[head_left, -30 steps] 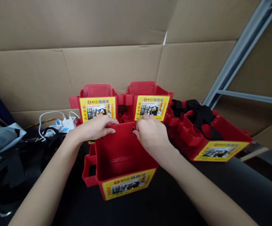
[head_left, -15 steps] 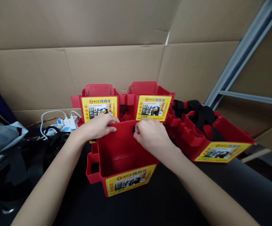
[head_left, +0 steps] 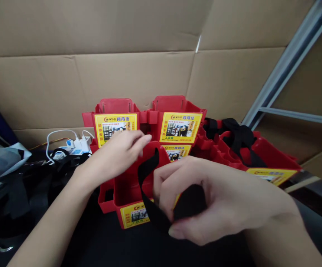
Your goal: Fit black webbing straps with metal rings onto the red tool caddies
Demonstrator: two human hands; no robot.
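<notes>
In the head view, a red plastic tool box point(head_left: 131, 185) with a yellow label sits in front of me, open at the top. A black webbing strap point(head_left: 146, 170) comes through a slot high in its back wall and curves toward me. My right hand point(head_left: 205, 200) is closed on this strap, pinching it between thumb and fingers in front of the box. At the box's back rim, my left hand point(head_left: 119, 155) is curled over the upper left part; its fingertips are partly hidden. The right side of the box is covered by my right hand.
Behind stand stacked red tool boxes point(head_left: 181, 126) against a cardboard wall point(head_left: 133, 78). Another red box point(head_left: 275, 152) with black straps lies at right. A power strip point(head_left: 81, 144) with white cables and dark straps point(head_left: 29, 193) lie at left. A metal frame point(head_left: 283, 63) slants at right.
My right hand has moved from the box's back wall toward me, drawing the black strap out through the slot. My left hand has shifted slightly to the right along the rim.
</notes>
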